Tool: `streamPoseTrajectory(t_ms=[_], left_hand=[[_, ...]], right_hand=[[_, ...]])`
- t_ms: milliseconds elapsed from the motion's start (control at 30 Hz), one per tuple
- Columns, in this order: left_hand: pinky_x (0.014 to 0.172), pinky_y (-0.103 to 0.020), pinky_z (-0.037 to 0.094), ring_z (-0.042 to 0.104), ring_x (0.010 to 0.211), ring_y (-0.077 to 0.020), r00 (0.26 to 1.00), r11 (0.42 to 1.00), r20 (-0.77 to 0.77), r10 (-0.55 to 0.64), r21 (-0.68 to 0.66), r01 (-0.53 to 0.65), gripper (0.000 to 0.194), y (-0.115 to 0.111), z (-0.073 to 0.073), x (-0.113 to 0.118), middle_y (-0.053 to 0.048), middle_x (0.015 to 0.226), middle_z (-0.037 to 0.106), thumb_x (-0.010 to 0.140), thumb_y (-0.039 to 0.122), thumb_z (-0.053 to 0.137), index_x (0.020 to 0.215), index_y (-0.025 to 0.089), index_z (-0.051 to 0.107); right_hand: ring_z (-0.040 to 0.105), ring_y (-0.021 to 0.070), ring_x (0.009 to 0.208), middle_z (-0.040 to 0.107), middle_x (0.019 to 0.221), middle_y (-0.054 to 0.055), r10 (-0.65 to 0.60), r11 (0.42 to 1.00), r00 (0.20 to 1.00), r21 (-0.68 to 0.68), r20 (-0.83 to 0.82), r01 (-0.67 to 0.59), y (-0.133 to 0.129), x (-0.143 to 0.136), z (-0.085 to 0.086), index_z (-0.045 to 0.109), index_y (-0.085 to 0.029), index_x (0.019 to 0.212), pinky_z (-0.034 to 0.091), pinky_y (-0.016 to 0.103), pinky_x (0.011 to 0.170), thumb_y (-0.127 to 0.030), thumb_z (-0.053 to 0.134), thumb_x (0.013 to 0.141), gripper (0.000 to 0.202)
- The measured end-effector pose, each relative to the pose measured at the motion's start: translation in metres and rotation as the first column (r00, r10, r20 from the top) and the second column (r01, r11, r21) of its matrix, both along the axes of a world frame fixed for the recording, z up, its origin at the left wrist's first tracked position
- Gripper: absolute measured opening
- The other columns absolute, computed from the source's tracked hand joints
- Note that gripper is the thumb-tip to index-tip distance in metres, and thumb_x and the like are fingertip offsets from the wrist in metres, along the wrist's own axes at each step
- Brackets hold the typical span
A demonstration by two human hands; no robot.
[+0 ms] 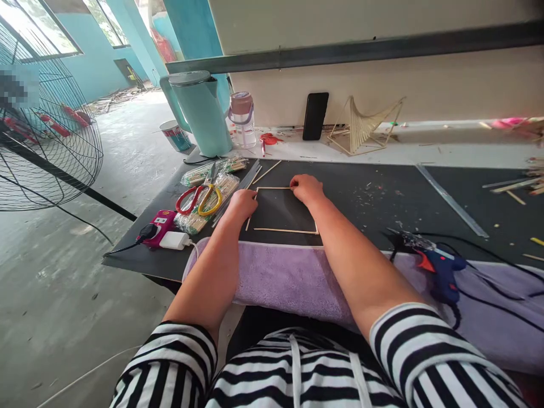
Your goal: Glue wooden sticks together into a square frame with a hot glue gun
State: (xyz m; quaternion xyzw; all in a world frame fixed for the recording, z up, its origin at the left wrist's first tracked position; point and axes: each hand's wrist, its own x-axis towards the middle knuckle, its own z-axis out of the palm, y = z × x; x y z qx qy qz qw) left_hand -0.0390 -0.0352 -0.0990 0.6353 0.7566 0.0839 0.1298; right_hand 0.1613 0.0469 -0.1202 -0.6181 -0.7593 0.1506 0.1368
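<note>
Thin wooden sticks lie on the black board as a four-sided outline. The far stick (274, 188) runs between my two hands, and the near stick (285, 230) lies closer to me. My left hand (243, 205) is closed, pinching the left stick (249, 222) near the far left corner. At the far right corner, my right hand (307, 190) pinches the end of the far stick. My right hand and forearm hide most of the right side. A gap shows between the left stick and the near stick.
Left of my hands are red-and-yellow scissors (199, 199), bagged sticks (193, 222) and a pink power strip (160, 228). A glue gun (440, 266) rests on the purple towel (280, 272). Behind stand a kettle (199, 113), bottle (243, 122), phone (315, 116) and stick model (365, 127).
</note>
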Motion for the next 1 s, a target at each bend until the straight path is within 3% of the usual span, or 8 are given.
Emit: streamPoseTrajectory(t_ms=[367,1000], left_hand=[[0.091,-0.024,0.053,0.071,0.098,-0.0209,0.999,0.999,0.03,0.035,0.034,-0.036,0.05,-0.0021,-0.0019,0.0006,-0.005,0.096,0.079,0.08,0.015,0.059,0.128,0.022,0.072],[0.085,-0.022,0.053,0.072,0.088,-0.0181,1.0,1.0,-0.012,-0.013,0.007,0.013,0.05,-0.0011,-0.0001,0.0003,-0.004,0.09,0.079,0.081,0.014,0.054,0.126,0.021,0.074]], right_hand=[[0.06,0.0281,0.114,0.071,0.117,0.004,-0.007,1.0,1.0,0.008,0.002,0.007,-0.0015,-0.0008,0.0016,0.075,-0.028,0.096,0.047,0.048,0.095,-0.019,0.058,0.086,0.022],[0.059,0.027,0.112,0.071,0.116,0.004,-0.006,1.0,1.0,0.019,-0.005,0.006,0.0016,-0.0001,-0.0031,0.075,-0.029,0.096,0.046,0.048,0.095,-0.019,0.059,0.085,0.022]])
